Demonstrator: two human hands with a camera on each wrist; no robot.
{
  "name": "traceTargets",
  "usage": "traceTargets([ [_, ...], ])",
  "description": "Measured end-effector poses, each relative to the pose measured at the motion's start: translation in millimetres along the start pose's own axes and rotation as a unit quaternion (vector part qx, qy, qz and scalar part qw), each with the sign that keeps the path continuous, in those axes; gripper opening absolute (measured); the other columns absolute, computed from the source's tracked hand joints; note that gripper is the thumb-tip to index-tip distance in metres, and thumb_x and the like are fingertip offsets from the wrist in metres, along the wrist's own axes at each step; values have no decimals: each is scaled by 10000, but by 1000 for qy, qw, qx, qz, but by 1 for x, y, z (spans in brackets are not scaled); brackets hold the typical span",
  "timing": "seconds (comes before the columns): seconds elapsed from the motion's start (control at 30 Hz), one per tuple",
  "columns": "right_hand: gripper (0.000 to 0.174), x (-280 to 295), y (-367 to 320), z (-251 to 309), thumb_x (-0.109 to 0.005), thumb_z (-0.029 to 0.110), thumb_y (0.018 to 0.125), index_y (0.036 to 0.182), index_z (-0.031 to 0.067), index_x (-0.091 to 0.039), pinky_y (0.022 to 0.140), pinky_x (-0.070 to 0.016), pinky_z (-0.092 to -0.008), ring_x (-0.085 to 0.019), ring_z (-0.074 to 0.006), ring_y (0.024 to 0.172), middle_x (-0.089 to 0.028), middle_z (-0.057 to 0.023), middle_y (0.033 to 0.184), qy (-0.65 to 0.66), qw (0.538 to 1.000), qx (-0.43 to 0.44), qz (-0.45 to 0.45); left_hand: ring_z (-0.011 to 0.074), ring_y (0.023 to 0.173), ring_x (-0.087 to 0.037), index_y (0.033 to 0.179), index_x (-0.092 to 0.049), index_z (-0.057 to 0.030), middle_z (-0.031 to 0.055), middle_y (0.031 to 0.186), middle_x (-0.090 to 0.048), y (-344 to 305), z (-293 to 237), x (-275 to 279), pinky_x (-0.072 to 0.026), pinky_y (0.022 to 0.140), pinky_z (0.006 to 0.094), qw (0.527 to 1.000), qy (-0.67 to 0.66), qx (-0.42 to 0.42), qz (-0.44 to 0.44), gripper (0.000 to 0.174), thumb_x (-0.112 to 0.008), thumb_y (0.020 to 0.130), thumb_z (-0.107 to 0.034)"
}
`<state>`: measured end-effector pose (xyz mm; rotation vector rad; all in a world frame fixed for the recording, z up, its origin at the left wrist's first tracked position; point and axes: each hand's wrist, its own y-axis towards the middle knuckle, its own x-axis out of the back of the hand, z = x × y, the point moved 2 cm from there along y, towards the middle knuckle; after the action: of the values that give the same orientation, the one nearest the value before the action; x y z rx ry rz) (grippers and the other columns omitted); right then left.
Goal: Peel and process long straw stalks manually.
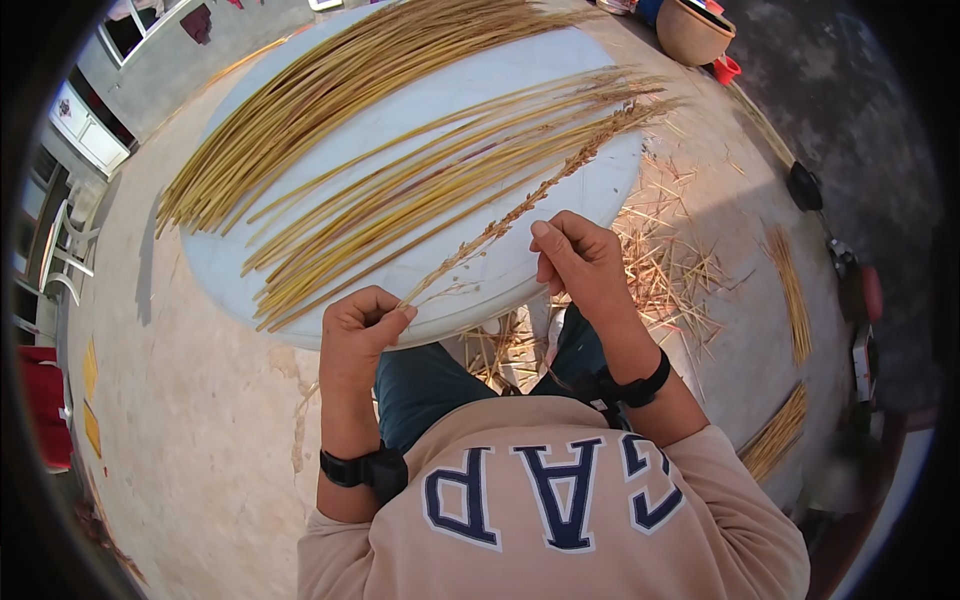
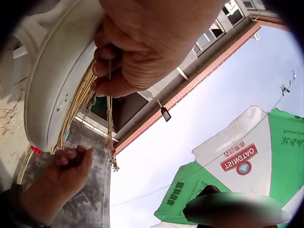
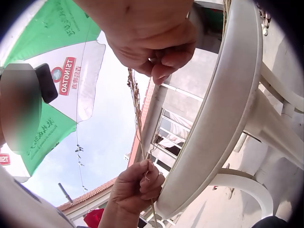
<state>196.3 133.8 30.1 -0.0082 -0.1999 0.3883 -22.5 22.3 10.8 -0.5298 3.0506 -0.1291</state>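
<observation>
My left hand (image 1: pixel 362 325) pinches a dry seed-headed stalk (image 1: pixel 520 207) between thumb and curled fingers at the near edge of the round white table (image 1: pixel 300 318). Its brown, grainy head slants up to the right, over the tabletop. Close below that head, my right hand (image 1: pixel 588 262) has its fingers curled and the thumb against the index finger; nothing shows held in it. In the right wrist view, the stalk (image 3: pixel 138 111) rises from the left fist (image 3: pixel 137 187) toward the right hand (image 3: pixel 156 42). Beyond the hands lies a smaller group of yellow stalks (image 1: pixel 400 195).
A thick pile of stalks (image 1: pixel 320 95) covers the table's far side. Broken straw (image 1: pixel 670 255) litters the ground at right, with two small bundles (image 1: pixel 788 290) farther out. A white plastic chair (image 1: pixel 68 250) stands at left, and a clay pot (image 1: pixel 695 32) at the back right.
</observation>
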Motion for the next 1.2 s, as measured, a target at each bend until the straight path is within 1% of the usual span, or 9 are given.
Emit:
traceTargets([
  [0.1,155,-14,-8,5,-572,160,864,868,7,-601,439,-397,-174,-508,-37,501,-576,-22,602,109,991,65,28,38,469,-420,640,-583,-25,-11,527,-508,0,0,1,-295,461,188,999,30,-9,-9,86,-653,687,-10],
  [0.27,169,-31,-12,11,-554,130,866,959,-5,-593,438,-401,-173,-493,-42,483,-579,-26,618,139,983,2,120,41,473,-435,641,-589,-20,-6,527,-517,-2,2,0,-308,470,187,1000,17,-4,-5,82,-657,686,-12],
  [0.5,105,-36,-12,8,-544,98,846,872,4,-583,426,-390,-184,-495,-47,468,-578,-23,608,163,981,7,108,46,484,-453,669,-609,-10,3,545,-538,-3,4,1,-327,486,179,1000,20,-7,-3,55,-658,695,-12],
  [0.6,63,-38,-8,-8,-551,68,811,808,6,-563,422,-382,-212,-511,-66,464,-563,-34,577,103,989,80,62,49,500,-459,713,-635,5,9,559,-550,-4,4,0,-337,493,180,1000,11,-11,2,36,-663,697,-10],
  [0.67,39,-36,-10,-8,-552,40,781,785,1,-550,422,-378,-238,-512,-78,460,-536,-51,542,-143,948,275,-79,52,523,-464,757,-654,13,12,573,-559,-7,4,-2,-349,507,188,999,23,-27,-11,60,-664,701,-7],
  [0.77,31,-15,-2,-7,-548,25,769,758,-4,-549,422,-381,-251,-503,-83,456,-507,-66,517,-197,921,292,-168,60,542,-459,783,-665,11,11,612,-575,-8,2,8,-352,514,196,999,1,-39,-24,89,-701,713,-29],
  [0.97,181,23,6,1,-572,157,860,745,18,-588,408,-368,-184,-453,-24,436,-517,8,507,-15,993,60,-105,69,593,-459,827,-671,17,13,619,-555,-16,-9,8,-360,567,201,989,68,-111,-72,172,-660,801,-153],
  [1.07,141,22,3,1,-585,129,849,760,20,-597,426,-383,-184,-476,-28,460,-541,-8,550,1,995,45,-91,149,805,-595,750,-657,-10,12,603,-543,-14,-6,6,-381,740,247,990,81,-99,-63,272,-613,847,-260],
  [1.2,85,8,-1,2,-607,88,831,780,21,-598,448,-397,-179,-498,-29,493,-565,-17,614,68,985,132,-90,179,876,-610,745,-651,-7,17,604,-550,-17,-9,3,-391,749,273,989,110,-77,-64,265,-610,852,-245],
])
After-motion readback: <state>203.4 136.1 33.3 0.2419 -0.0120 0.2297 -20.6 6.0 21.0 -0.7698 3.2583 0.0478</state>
